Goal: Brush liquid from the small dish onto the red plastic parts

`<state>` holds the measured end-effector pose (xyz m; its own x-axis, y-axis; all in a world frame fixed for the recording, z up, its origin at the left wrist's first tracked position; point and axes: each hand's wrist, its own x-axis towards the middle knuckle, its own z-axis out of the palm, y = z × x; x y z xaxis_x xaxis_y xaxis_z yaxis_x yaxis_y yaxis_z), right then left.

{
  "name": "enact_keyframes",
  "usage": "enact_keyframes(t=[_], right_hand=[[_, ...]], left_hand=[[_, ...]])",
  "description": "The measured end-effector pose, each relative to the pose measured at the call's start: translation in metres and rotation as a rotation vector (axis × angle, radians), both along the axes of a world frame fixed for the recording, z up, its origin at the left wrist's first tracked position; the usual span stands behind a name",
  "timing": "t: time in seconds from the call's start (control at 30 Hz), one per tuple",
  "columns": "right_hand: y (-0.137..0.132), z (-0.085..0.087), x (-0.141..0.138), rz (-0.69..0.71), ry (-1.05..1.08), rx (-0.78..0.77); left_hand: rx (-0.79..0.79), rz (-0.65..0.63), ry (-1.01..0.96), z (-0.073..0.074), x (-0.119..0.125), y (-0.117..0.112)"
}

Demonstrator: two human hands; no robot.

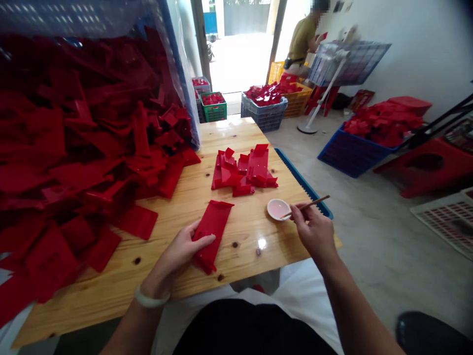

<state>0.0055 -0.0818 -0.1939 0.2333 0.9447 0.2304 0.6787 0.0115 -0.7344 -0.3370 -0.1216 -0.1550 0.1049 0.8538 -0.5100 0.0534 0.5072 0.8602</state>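
My left hand (185, 249) grips a flat red plastic part (216, 224) with a raised lip at its far end, thumb on top, close to the table's front edge. In my right hand (314, 227) a thin wooden stick (317, 201) is pinched, its lower tip in a small white dish (278, 203). The dish holds a shallow pale pink liquid and stands near the table's right edge. Beyond both hands lies a small pile of red plastic parts (244, 170), some overlapping.
A tipped blue crate (173, 64) spills many red parts over the left of the wooden table (244, 276). A blue tray edge (301, 180) runs along the right side. Filled crates (262, 116), a stand (327, 93) and a person (301, 42) are farther back.
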Motion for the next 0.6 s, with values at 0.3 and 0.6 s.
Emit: enact_keyframes(t=[0.3,0.6], right_hand=[[0.006,0.005,0.006,-0.041,0.178,-0.040],[-0.056,0.077,-0.052,-0.008,0.606,0.115]], left_hand=[[-0.016,0.189,-0.206,0.004,0.021,-0.016],[0.152,0.143,-0.081,0.026,0.044,-0.040]])
